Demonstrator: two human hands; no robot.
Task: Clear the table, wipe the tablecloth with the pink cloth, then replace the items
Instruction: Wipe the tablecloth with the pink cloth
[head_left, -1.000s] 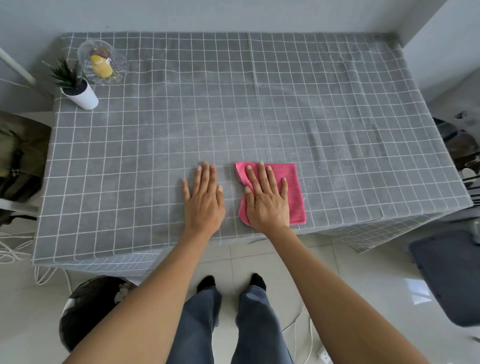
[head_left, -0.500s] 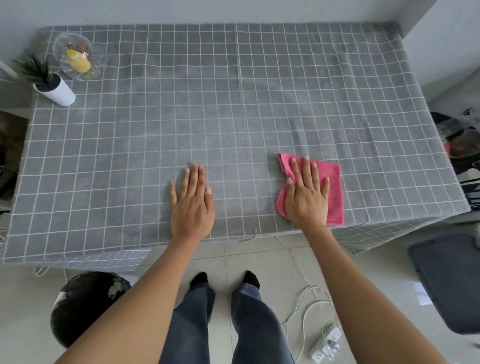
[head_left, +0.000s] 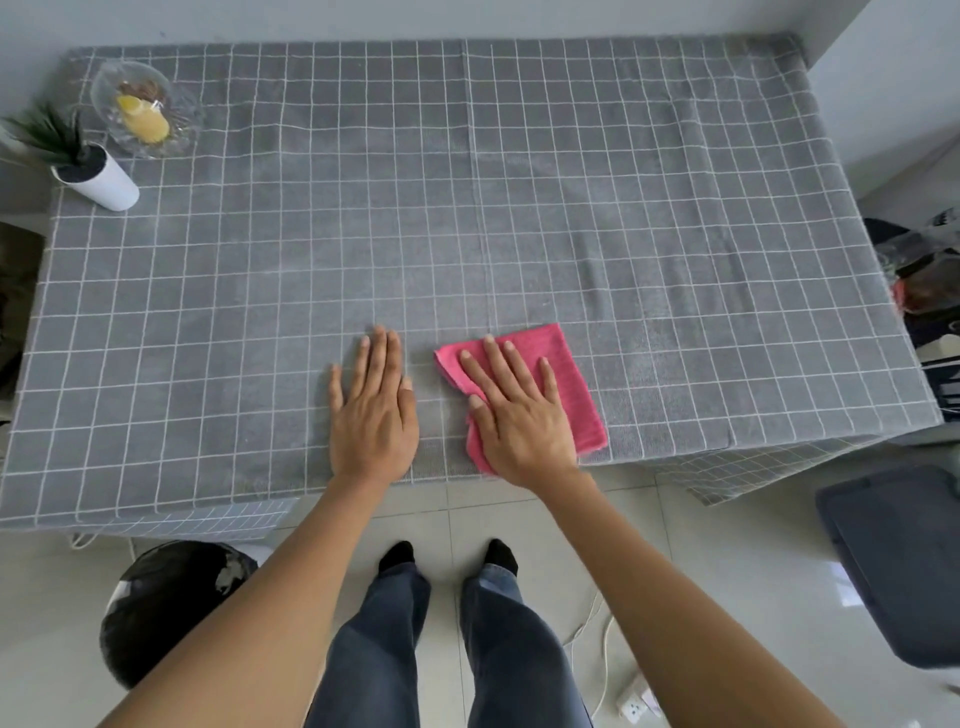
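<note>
Standing at the near edge of a table, looking down on a grey woven tablecloth (head_left: 519, 218) gridded with thin white lines and creased down the middle. Pressing the right hand (head_left: 519, 410) flat, fingers spread and released rather than clenched, onto a pink cloth (head_left: 566, 374), a soft, ribbed, folded rectangle lying near the table's front edge, bunching slightly at its left side under the thumb. Lying mostly beneath the palm and fingers, the cloth's right and far edges showing beyond the hand. Resting the left hand (head_left: 374, 410) flat and open on the bare tablecloth just beside the cloth, not touching it, fingers together. Sitting well apart at the far left corner: a clear, scalloped glass dish (head_left: 176, 140) holding something yellow, and just beside it a smooth white cylindrical pot (head_left: 104, 182) with a spiky green plant.
</note>
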